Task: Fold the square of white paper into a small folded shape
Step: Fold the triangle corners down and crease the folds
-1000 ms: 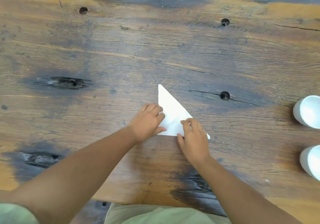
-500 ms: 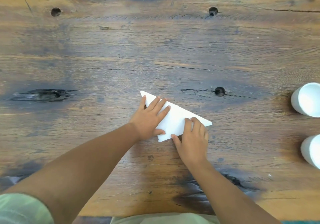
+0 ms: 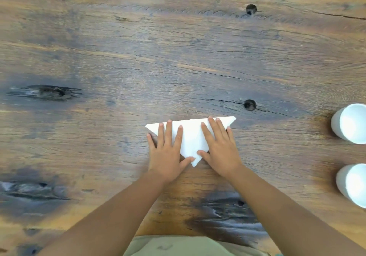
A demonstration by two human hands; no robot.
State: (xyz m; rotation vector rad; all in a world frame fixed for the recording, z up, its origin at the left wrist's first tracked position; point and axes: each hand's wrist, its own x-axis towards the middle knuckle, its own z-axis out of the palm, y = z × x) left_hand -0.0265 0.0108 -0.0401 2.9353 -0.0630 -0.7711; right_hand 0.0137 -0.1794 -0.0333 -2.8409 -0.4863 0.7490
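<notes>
The white paper (image 3: 191,137) lies flat on the wooden table (image 3: 178,57), folded into a triangle. Its long edge faces away from me and its tip points toward me. My left hand (image 3: 168,150) rests flat on the paper's left half, fingers spread, the little finger off on the wood. My right hand (image 3: 218,146) lies flat on the right half, fingers spread. Both thumbs meet near the lower tip. Neither hand grips the paper; both press it down.
Two white cups stand at the right edge, one (image 3: 349,124) farther and one (image 3: 353,183) nearer. The wood has dark knots and small round holes, one hole (image 3: 250,104) just beyond the paper.
The triangle has turned so its long edge now lies level across the far side. Both hands have flattened out on top of it with fingers spread.
</notes>
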